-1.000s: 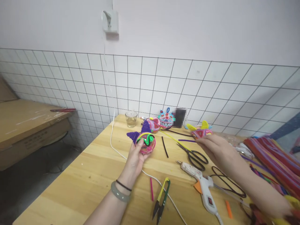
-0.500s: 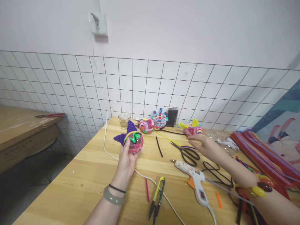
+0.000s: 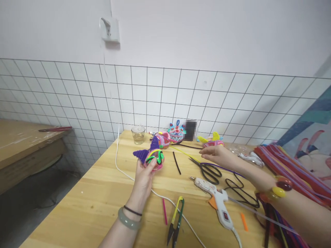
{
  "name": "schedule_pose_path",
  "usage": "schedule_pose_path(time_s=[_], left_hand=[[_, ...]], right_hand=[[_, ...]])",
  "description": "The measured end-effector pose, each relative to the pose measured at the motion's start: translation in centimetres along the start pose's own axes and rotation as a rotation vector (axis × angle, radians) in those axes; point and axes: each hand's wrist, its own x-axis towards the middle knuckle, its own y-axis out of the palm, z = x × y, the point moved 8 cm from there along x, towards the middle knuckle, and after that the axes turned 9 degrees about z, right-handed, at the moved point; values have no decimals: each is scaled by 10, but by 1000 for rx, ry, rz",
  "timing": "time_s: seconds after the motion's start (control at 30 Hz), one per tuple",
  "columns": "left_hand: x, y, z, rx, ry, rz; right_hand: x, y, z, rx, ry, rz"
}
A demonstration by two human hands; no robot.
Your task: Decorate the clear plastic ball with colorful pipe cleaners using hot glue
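In my left hand (image 3: pixel 143 178) is a fish-shaped ornament (image 3: pixel 158 157), a see-through ball with purple coiled fins and green, black, yellow and pink pipe-cleaner lines; my thumb presses on its front. My right hand (image 3: pixel 217 155) hovers over the back right of the table, fingers stretched out and nothing seen in them. Just behind it sits another fish ornament (image 3: pixel 212 142) with yellow fins, partly hidden by the hand. Black-handled scissors (image 3: pixel 210 172) lie below the right fingers, near a yellow pipe cleaner (image 3: pixel 184 152).
A white glue gun (image 3: pixel 219 203) lies front right, and thread snips (image 3: pixel 176 220) lie front centre. A white cord (image 3: pixel 170 201) crosses the wooden table (image 3: pixel 98 199). At the back stand a glass (image 3: pixel 138 135) and more ornaments (image 3: pixel 177 133). Red pipe-cleaner bundles (image 3: pixel 292 168) lie at right.
My left hand has shifted right with the fish ornament, which has turned, its thumb now across the front. My right hand has moved slightly left, fingers still stretched out.
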Motion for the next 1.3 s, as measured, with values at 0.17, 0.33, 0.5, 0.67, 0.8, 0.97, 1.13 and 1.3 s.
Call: schedule_pose_path(time_s=[0.17,0.33,0.5,0.67,0.8,0.97,1.13,1.3], left_hand=[[-1,4,4,4,-44,30],[-2,6,9,-3,-107,29],[-4,11,14,-36,-177,40],[-8,11,17,-104,-252,-32],[-7,11,16,-102,-262,-51],[-6,9,15,-98,-231,-30],[-6,6,12,-95,-189,-28],[-4,5,8,-83,-176,-44]], right_hand=[[-44,-15,-27,42,64,9],[-103,-34,-62,99,142,-53],[-165,-51,-91,85,247,-171],[-206,-41,-104,85,336,-170],[-219,-23,-112,97,379,-115],[-217,2,-116,118,364,-34],[-205,25,-100,113,276,52],[-201,19,-91,-2,225,42]])
